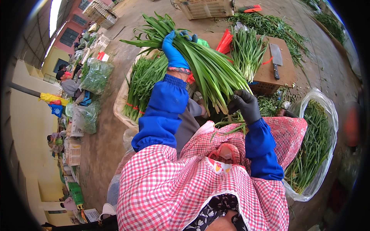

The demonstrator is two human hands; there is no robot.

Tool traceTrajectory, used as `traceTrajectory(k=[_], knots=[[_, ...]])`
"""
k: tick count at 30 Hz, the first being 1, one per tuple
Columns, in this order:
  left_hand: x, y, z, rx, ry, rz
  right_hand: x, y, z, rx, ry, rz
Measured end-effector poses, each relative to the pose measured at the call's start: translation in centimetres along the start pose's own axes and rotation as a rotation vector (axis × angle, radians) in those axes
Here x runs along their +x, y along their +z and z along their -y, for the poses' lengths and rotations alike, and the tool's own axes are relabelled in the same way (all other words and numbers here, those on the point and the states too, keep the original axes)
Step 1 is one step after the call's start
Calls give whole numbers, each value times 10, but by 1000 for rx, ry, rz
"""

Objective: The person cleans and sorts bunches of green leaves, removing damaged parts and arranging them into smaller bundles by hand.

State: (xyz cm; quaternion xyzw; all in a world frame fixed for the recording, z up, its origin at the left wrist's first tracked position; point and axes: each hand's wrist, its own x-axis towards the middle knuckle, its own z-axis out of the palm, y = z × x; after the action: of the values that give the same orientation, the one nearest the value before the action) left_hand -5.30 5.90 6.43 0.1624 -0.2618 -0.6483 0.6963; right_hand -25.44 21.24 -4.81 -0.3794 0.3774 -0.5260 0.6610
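My left hand (174,52), in a blue glove, is closed around a large bunch of garlic chives (212,69) and holds it up. The leafy tips fan out to the upper left, and the pale stem ends slant down to the right. At those ends is my right hand (246,106) in a black glove, its fingers pressed together; what they pinch, if anything, is too small to make out. Another bunch of chives (248,54) lies on a brown board (287,75), next to a cleaver (276,59). Red-tied bundles (144,84) fill a pale crate (120,106) on the left.
To my right stands a clear plastic bag (334,123) of loose greens. More loose leaves (277,29) are heaped beyond the board, near an orange-handled tool (250,8). A plastic crate (206,8) sits at the far side. Other people (68,81) work among bags along the left.
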Motion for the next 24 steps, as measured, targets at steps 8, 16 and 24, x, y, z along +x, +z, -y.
traceTrajectory(k=[8,16,24], knots=[[7,-17,-15,-90,-17,44,-34,-43,7,-109,141,386],[-3,10,-3,216,119,-27,-59,-71,9,-1274,-231,16],[-48,81,79,828,210,294,23,20,28,-561,-659,-203]])
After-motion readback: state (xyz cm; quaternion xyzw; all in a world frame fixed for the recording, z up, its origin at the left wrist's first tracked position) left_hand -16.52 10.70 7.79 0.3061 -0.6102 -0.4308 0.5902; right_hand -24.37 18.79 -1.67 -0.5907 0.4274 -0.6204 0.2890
